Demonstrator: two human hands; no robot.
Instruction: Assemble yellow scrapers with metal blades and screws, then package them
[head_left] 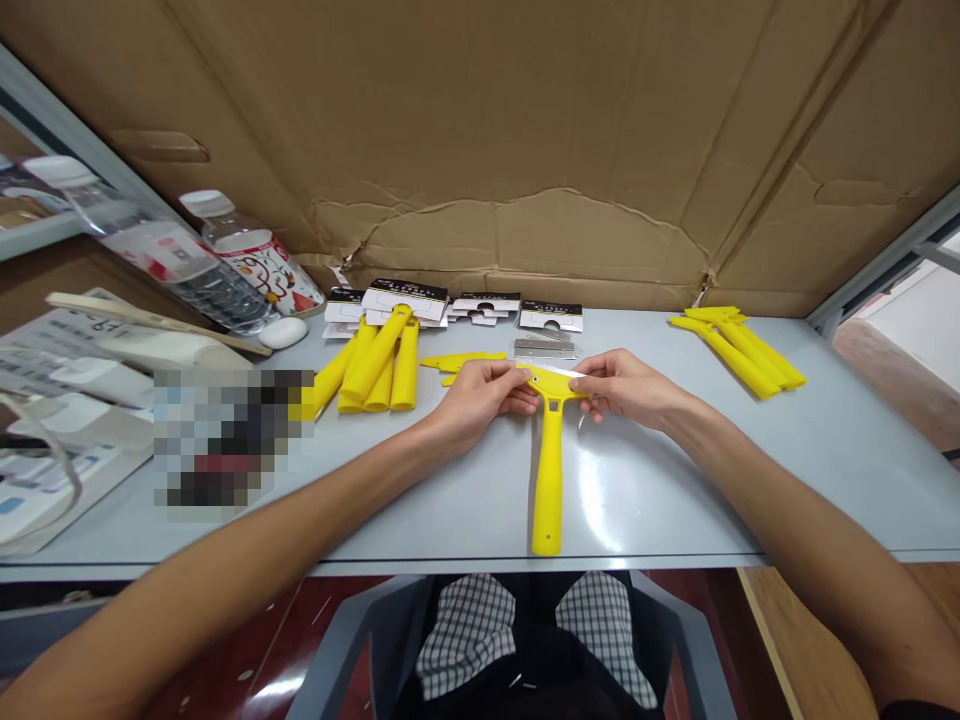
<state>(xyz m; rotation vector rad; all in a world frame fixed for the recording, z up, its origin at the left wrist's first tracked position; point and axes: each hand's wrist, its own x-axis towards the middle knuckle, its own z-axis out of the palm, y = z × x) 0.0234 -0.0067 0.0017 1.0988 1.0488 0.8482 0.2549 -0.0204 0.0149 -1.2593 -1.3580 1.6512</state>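
Note:
A yellow scraper (549,470) with a T-shaped head points its handle toward the table's front edge. My left hand (486,398) pinches the left end of its head. At the right end, my right hand (619,388) grips it between thumb and fingers. A thin pale strip shows along the head's far edge, partly covered by my fingers. Just beyond lie several flat metal blades (544,348). Yellow flat head pieces (463,362) rest beside my left hand, partly hidden by it.
Yellow handles (379,365) are piled at left, near black-and-white header cards (405,302). More yellow scrapers (739,350) lie at right. Two plastic bottles (259,255) lean at the back left, by papers and a white cable. A cardboard sheet (525,120) stands behind the table.

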